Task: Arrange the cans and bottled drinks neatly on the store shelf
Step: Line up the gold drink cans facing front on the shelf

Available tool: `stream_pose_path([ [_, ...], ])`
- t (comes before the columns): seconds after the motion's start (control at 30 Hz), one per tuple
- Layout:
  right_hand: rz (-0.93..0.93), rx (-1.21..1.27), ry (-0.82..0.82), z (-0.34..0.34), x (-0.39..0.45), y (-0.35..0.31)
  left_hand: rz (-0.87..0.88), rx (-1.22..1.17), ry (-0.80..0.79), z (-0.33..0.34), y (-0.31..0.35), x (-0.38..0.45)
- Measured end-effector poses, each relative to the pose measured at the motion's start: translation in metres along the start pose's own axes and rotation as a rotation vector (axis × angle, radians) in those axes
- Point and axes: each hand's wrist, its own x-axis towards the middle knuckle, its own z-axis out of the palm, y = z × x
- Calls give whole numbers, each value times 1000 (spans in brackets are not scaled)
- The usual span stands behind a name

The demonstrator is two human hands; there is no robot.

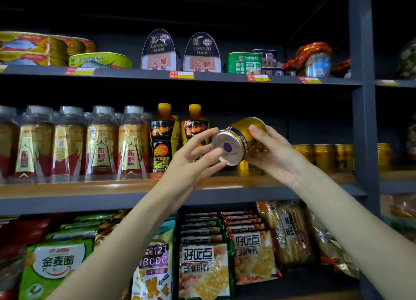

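Observation:
A gold can (238, 140) is tipped on its side in front of the middle shelf (90, 187), its silver base turned toward me. My right hand (272, 152) grips the can's body from the right. My left hand (195, 158) touches the rim of the base with thumb and fingertips. Behind the hands stand two black-and-yellow bottles (164, 140) and a row of clear-capped gold-label bottles (101, 142). More gold cans (322, 156) stand at the right of the same shelf, and one gold can (244, 168) shows just under the held can.
The upper shelf (180, 75) carries flat fish tins (33, 48), canned ham (161, 51) and a green tin (244, 62). Snack bags (202, 270) fill the shelf below. A dark upright post (362, 97) bounds the bay on the right.

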Motion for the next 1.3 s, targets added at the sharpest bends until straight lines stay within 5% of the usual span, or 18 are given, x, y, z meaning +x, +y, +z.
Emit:
stream_pose_path([
  [0.2, 17, 44, -48, -3, 4, -1, -124, -166, 21, -6, 4, 4],
  [0.47, -224, -182, -256, -9, 6, -3, -356, -139, -89, 2, 5, 9],
  [0.57, -224, -189, -271, -9, 4, -5, -211, -190, 22, 7, 0, 8],
  [0.7, -142, -230, -185, -6, 0, -12, 218, 424, 187, 0, -7, 7],
  [0.83, -142, -187, -73, -5, -4, -5, 454, 733, 88, 2, -10, 5],
  [0.9, -188, -178, -89, -8, -7, -4, 321, 679, 70, 1, -8, 3],
  [1.0, -223, -172, -145, -11, -8, -9, -3, 226, 0, -1, -6, 0],
  [1.3, -186, -423, -22, 2, -16, -11, -114, 42, 51, -4, -13, -5],
])
